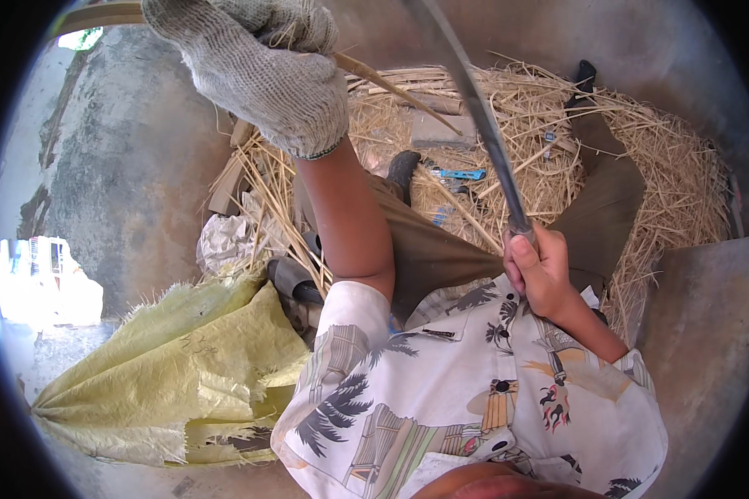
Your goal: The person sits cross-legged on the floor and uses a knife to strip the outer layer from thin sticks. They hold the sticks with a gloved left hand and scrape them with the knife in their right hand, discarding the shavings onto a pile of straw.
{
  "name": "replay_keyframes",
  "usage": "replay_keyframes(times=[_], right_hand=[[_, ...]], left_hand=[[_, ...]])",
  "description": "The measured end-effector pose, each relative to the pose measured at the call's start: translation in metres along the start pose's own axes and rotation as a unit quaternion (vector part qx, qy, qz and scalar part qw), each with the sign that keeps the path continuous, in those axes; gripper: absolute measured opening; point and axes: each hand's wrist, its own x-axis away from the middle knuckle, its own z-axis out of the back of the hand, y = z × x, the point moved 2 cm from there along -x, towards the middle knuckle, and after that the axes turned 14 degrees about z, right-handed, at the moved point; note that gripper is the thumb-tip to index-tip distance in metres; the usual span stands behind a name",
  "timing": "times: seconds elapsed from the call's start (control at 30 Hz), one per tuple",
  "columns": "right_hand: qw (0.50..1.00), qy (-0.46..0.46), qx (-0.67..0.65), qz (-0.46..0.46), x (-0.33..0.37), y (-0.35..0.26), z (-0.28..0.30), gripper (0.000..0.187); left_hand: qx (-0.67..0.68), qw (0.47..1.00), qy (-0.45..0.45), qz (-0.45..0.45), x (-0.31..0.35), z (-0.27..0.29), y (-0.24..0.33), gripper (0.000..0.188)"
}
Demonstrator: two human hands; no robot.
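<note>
Firmly, the gloved left hand (262, 83) grips one thin brown strip (404, 93), and the right hand (544, 266) grasps a long dark blade (485, 121)

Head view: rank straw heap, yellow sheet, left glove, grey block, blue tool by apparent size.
1. Straw heap, partly hidden
2. Yellow sheet
3. Left glove, likely enlarged by nearness to the camera
4. Grey block
5. Blue tool

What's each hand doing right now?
Left hand, gloved: closed around a bamboo strip.
Right hand, bare: closed, holding a long-bladed knife.
</note>
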Motion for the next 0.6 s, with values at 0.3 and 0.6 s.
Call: replay_keyframes(times=[0.3, 0.6], right_hand=[[0.985, 0.001, 0.009, -0.172, -0.004, 0.012, -0.012, 0.045], [0.998, 0.044, -0.025, 0.036, -0.001, -0.017, -0.009, 0.043]], left_hand=[[0.076, 0.994, -0.06, 0.047, -0.003, 0.015, -0.002, 0.062], [0.046, 0.997, -0.048, 0.036, -0.001, 0.009, -0.003, 0.063]])
